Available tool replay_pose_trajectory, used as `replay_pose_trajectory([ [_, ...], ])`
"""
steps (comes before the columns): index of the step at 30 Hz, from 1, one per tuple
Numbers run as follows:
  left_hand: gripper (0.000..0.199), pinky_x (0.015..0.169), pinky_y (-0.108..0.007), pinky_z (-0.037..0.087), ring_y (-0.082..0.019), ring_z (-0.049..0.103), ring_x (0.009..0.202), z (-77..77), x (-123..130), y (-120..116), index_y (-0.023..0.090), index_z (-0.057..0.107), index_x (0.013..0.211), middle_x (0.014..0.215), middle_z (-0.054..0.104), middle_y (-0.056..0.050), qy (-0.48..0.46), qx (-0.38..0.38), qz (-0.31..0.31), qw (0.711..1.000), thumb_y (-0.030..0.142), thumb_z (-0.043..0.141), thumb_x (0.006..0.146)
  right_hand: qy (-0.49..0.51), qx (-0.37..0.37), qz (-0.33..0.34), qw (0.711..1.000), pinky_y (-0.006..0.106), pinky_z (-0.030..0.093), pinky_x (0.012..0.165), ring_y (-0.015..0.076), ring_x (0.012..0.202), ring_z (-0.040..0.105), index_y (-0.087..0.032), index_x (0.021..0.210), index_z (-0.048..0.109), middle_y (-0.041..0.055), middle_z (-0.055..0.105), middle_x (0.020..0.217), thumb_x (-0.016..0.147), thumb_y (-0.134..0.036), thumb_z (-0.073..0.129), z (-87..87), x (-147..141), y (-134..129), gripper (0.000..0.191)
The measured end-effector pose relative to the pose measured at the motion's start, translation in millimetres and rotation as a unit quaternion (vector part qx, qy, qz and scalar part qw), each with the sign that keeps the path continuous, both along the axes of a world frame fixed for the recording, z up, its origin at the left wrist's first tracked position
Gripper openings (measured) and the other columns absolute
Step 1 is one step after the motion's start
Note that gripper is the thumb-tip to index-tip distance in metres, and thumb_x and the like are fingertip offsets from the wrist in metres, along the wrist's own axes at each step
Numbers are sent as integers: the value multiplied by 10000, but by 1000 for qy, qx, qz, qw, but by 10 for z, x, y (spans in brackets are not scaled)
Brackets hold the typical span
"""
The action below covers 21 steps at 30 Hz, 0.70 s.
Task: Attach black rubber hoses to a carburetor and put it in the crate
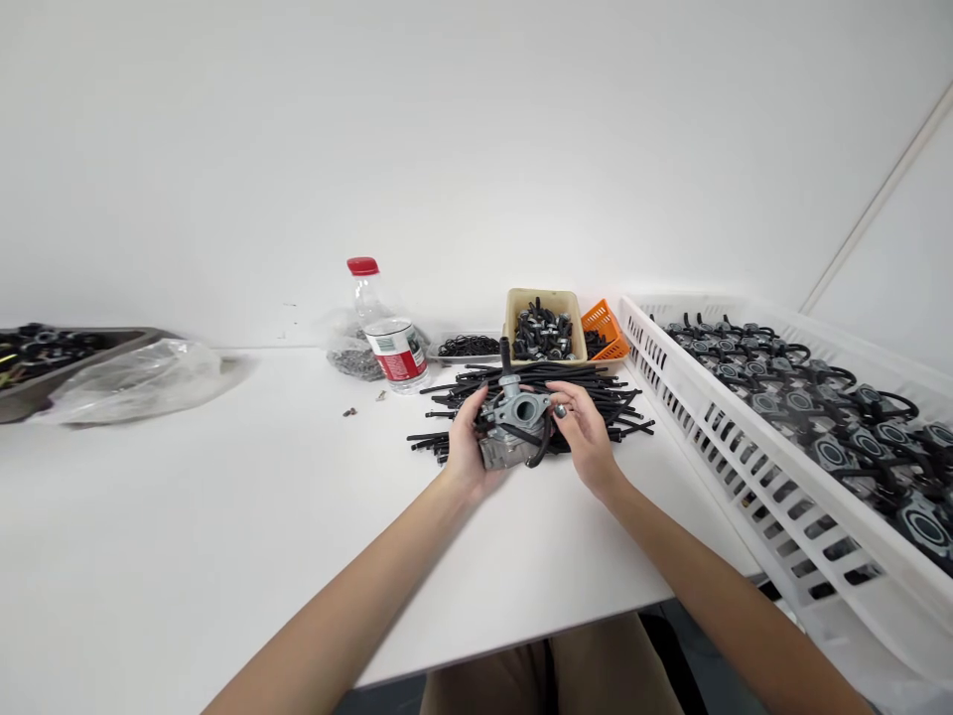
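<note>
Over the front of a pile of black rubber hoses (596, 380), a grey metal carburetor (512, 427) is held up, its round bore facing me. A black fitting points up from its top, and a short black hose curves down across its front. My left hand (468, 447) wraps around the carburetor's left side and underside. At the right side, my right hand (588, 437) has fingers and thumb closed against the carburetor's edge. A small shiny spot shows at the thumb tip; I cannot tell whether it is a nail or a small part.
A white slotted crate (715, 447) holding many carburetors stands on the right. Behind the hoses are a cream bin (542, 298) of black parts, an orange basket (607, 328) and a tray of rings (469, 348). A red-capped bottle (398, 353), plastic bag (149, 382) and grey tray (126, 343) lie leftward.
</note>
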State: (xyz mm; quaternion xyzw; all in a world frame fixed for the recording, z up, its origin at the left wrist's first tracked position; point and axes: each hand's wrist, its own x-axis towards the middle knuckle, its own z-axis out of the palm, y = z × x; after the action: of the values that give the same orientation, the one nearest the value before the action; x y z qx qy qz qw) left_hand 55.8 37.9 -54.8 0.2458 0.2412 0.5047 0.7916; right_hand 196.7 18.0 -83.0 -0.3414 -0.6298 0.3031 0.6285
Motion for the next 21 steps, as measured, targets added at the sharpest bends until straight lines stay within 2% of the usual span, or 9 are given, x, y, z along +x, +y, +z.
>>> replay_pose_trajectory([
  [3, 435, 510, -312, 505, -282, 628, 759, 14, -43, -3, 123, 622, 966, 902, 649, -127, -1, 22, -51, 998, 461, 380, 838, 10, -6, -16, 1000, 312, 461, 785, 206, 876, 565, -181, 1112, 526, 61, 585, 941, 939, -485, 483, -14, 9, -2, 352],
  [6, 500, 389, -279, 429, -296, 624, 689, -20, -80, 17, 154, 588, 1068, 925, 642, -126, 20, 56, -95, 994, 541, 391, 820, 3, 5, -9, 1000, 318, 449, 792, 207, 873, 569, -181, 1090, 528, 68, 598, 966, 940, -459, 492, -25, 3, -17, 318],
  [11, 586, 373, -319, 455, -315, 622, 680, -70, -100, 28, 179, 549, 1153, 899, 638, -135, 51, 78, -143, 985, 597, 453, 754, -18, 19, -22, 999, 309, 449, 733, 195, 789, 570, -180, 1090, 515, 48, 590, 858, 942, -428, 492, -14, -12, -45, 290],
  [15, 590, 358, -306, 449, -314, 625, 699, -52, -97, 4, 203, 542, 1177, 912, 634, -119, 62, 90, -154, 982, 586, 469, 734, -12, 29, -15, 999, 307, 447, 725, 192, 788, 567, -182, 1094, 517, 38, 575, 831, 950, -396, 492, -11, -4, -41, 259],
  [21, 563, 355, -302, 442, -309, 622, 671, -37, -90, -2, 217, 554, 1144, 875, 629, -105, 66, 79, -176, 979, 582, 463, 725, -11, 14, -7, 1000, 284, 462, 622, 185, 712, 559, -189, 1090, 515, 27, 542, 801, 947, -464, 499, -37, -2, -33, 310],
])
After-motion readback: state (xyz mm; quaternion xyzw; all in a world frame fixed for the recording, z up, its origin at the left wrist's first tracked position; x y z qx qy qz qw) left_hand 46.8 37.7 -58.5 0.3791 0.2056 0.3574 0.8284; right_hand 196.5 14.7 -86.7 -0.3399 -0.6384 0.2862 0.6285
